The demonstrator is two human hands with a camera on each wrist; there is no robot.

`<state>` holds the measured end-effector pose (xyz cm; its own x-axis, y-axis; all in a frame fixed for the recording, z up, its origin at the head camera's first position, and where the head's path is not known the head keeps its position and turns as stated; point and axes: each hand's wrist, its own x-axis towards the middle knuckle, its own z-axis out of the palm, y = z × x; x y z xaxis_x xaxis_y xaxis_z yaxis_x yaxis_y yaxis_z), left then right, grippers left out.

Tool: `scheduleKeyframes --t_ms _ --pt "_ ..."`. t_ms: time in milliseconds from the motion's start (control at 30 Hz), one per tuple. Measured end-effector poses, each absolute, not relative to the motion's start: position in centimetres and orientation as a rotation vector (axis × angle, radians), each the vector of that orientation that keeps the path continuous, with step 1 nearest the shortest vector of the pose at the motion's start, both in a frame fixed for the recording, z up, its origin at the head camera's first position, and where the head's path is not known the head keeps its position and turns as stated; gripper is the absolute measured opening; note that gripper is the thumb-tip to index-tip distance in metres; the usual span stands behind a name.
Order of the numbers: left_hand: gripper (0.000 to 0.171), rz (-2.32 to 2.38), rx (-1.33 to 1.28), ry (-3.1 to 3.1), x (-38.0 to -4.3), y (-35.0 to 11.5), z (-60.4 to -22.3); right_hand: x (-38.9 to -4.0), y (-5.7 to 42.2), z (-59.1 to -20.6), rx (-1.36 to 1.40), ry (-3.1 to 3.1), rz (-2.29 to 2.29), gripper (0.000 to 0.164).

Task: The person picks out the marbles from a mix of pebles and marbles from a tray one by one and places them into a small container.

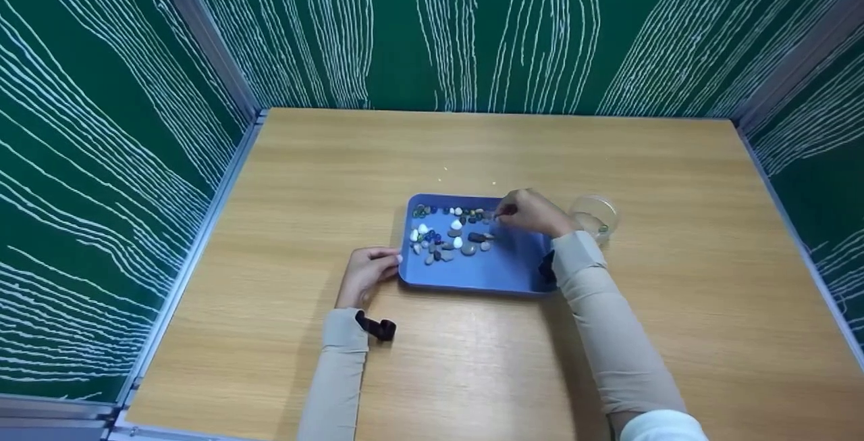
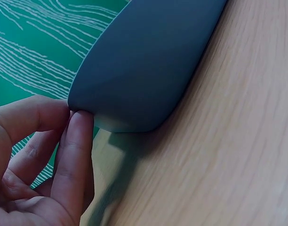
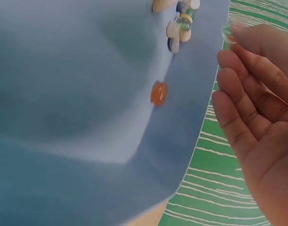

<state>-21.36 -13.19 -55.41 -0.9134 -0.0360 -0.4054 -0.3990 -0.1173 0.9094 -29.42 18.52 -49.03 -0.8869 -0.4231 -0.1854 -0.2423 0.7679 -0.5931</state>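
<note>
The blue tray (image 1: 503,273) is set on the surface (image 1: 270,225), its left edge pinched by the left hand (image 1: 368,269) — a clear glass piece (image 3: 227,34) is pinched by the right hand (image 1: 532,213) near the far rim; stones (image 1: 468,249) are spread mostly leftward inside.

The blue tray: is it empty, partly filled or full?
Partly filled: in the head view, stones lie in the blue tray, mostly toward its left, while its near floor shows bare.
</note>
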Motion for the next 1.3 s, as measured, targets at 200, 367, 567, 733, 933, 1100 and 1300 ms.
scheduleKeyframes --t_ms 200,367,567,733,933,1100,1300 --pt "0.025 2.121 -0.498 1.911 -21.3 -13.1 -55.5 -29.3 19.8 -49.0 -0.506 2.671 -0.832 0.017" --pt "0.023 2.123 -0.509 1.912 -21.4 -13.2 -55.5 -29.2 20.7 -48.7 -0.434 2.664 -0.808 0.019" --pt "0.025 2.155 -0.475 1.902 -21.2 -13.3 -55.5 -28.9 21.8 -48.4 -0.417 2.674 -0.837 0.020" --pt "0.026 2.181 -0.456 1.881 -21.2 -13.3 -55.6 -29.0 22.8 -48.4 -0.454 2.689 -0.853 0.020" --pt "0.025 2.161 -0.483 1.879 -21.2 -13.2 -55.4 -28.7 24.0 -48.1 -0.389 2.693 -0.842 0.021" --pt "0.024 2.142 -0.497 1.888 -21.2 -13.2 -55.3 -28.3 25.0 -47.8 -0.318 2.692 -0.833 0.022" --pt "0.024 2.146 -0.502 1.886 -21.3 -13.2 -55.3 -28.1 26.2 -47.4 -0.282 2.694 -0.848 0.023"
